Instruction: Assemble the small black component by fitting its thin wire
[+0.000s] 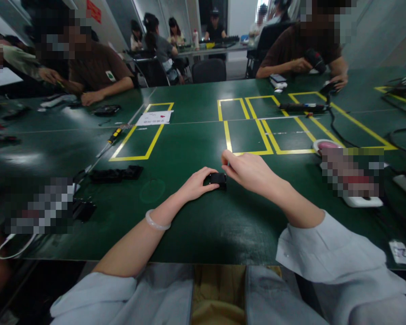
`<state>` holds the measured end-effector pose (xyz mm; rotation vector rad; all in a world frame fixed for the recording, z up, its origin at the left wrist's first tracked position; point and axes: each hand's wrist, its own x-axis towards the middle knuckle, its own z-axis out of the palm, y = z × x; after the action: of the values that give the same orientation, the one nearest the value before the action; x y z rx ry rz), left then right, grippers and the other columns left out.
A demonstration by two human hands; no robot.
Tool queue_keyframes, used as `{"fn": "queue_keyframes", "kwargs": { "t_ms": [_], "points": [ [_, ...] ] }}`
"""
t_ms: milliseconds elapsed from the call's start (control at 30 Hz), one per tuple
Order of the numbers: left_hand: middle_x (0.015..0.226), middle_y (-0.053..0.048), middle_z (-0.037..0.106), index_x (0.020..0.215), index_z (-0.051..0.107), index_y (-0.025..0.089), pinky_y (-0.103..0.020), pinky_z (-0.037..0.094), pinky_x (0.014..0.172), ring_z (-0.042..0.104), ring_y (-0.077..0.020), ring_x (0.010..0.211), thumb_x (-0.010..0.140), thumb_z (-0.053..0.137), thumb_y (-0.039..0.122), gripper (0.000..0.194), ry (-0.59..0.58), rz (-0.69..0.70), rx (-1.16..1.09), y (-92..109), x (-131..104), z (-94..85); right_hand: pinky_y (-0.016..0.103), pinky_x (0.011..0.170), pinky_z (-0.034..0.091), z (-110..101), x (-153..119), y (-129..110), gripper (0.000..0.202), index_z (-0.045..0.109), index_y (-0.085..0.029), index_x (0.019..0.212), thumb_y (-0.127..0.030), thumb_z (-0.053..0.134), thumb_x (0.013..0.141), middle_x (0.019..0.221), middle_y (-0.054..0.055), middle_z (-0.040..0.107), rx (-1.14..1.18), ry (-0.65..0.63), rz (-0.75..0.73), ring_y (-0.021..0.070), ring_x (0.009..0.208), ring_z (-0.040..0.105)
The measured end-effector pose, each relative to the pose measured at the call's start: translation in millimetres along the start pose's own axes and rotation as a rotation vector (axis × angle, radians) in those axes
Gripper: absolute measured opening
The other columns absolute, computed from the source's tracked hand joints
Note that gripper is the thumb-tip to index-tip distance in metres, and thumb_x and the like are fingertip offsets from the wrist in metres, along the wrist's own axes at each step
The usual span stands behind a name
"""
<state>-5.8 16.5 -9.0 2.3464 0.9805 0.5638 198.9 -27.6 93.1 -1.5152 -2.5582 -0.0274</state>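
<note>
Left hand [199,184] grips black part [218,180]; right hand [245,169] pinches beside it, near unreadable printed sheet [154,118].

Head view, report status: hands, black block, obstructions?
Left hand gripping small black block. Right hand beside it, contact unclear. Black parts on table off left, away from both hands.

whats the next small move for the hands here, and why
Probably ease the right hand slightly down toward the small black part: the left hand grips that part's left side, and the right fingertips are bent close by its right end, though contact is unclear.
</note>
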Motion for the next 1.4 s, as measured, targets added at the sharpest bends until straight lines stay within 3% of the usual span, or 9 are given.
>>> {"fn": "queue_keyframes", "kwargs": {
  "t_ms": [167, 333, 600, 800, 1067, 1267, 1400],
  "points": [
    [0.107, -0.005, 0.059, 0.115, 0.054, 0.022, -0.035, 0.044, 0.089, 0.057, -0.023, 0.101, 0.084, 0.061, 0.043, 0.038, 0.009, 0.018, -0.002, -0.6, -0.2, -0.2, 0.027, 0.056, 0.025, -0.8, -1.5, -1.2, 0.024, 0.047, -0.019, 0.11, -0.026, 0.039, 0.089, 0.081, 0.004, 0.069, 0.043, 0.035, -0.015, 0.0182, 0.067, 0.06],
    [0.104, -0.005, 0.059, 0.113, 0.056, 0.02, -0.035, 0.045, 0.086, 0.058, -0.0232, 0.097, 0.084, 0.061, 0.044, 0.038, 0.019, 0.019, 0.004, -1.8, -0.3, 0.3, 0.027, 0.055, 0.025, -0.8, -1.1, -1.5, 0.024, 0.05, -0.019, 0.104, -0.036, 0.037, 0.094, 0.078, 0.004, 0.068, 0.026, 0.031, -0.007, 0.0193, 0.068, 0.061],
    [0.107, -0.005, 0.06, 0.115, 0.055, 0.021, -0.035, 0.044, 0.088, 0.058, -0.0229, 0.1, 0.084, 0.061, 0.042, 0.038, 0.01, 0.029, -0.011, 1.1, -0.6, -1.3, 0.028, 0.054, 0.024, 0.3, -1.8, 0.9, 0.023, 0.046, -0.019, 0.11, -0.026, 0.039, 0.089, 0.079, 0.003, 0.068, 0.058, 0.045, -0.026, 0.0176, 0.065, 0.06],
    [0.104, -0.005, 0.059, 0.113, 0.055, 0.02, -0.035, 0.045, 0.086, 0.058, -0.0225, 0.097, 0.084, 0.061, 0.044, 0.039, 0.01, 0.018, 0.011, -1.5, 0.0, 0.2, 0.027, 0.054, 0.023, 1.6, -0.7, 0.2, 0.024, 0.049, -0.019, 0.105, -0.037, 0.037, 0.094, 0.074, 0.003, 0.067, 0.035, 0.035, -0.008, 0.0187, 0.066, 0.061],
    [0.108, -0.005, 0.059, 0.116, 0.054, 0.021, -0.035, 0.044, 0.089, 0.057, -0.0226, 0.101, 0.084, 0.061, 0.042, 0.039, 0.018, 0.037, -0.01, -2.7, -0.4, 1.2, 0.027, 0.054, 0.024, 2.0, -1.3, 0.6, 0.024, 0.046, -0.018, 0.11, -0.027, 0.039, 0.089, 0.078, 0.003, 0.067, 0.058, 0.048, -0.02, 0.0179, 0.065, 0.06],
    [0.105, -0.005, 0.059, 0.114, 0.055, 0.02, -0.034, 0.045, 0.086, 0.057, -0.0223, 0.097, 0.084, 0.061, 0.043, 0.038, 0.02, 0.032, 0.0, -2.9, -0.2, 1.2, 0.027, 0.055, 0.024, 1.8, -0.7, 0.5, 0.025, 0.048, -0.019, 0.107, -0.036, 0.036, 0.094, 0.077, 0.004, 0.067, 0.058, 0.027, -0.002, 0.0183, 0.067, 0.06],
    [0.108, -0.005, 0.059, 0.117, 0.054, 0.022, -0.034, 0.044, 0.089, 0.057, -0.0225, 0.101, 0.085, 0.061, 0.042, 0.039, 0.01, 0.043, -0.016, -1.5, -0.5, -0.1, 0.027, 0.055, 0.023, 2.5, -0.4, 1.2, 0.023, 0.048, -0.019, 0.108, -0.029, 0.034, 0.092, 0.076, 0.004, 0.066, 0.037, 0.03, -0.007, 0.0179, 0.065, 0.059]
  ]
}}
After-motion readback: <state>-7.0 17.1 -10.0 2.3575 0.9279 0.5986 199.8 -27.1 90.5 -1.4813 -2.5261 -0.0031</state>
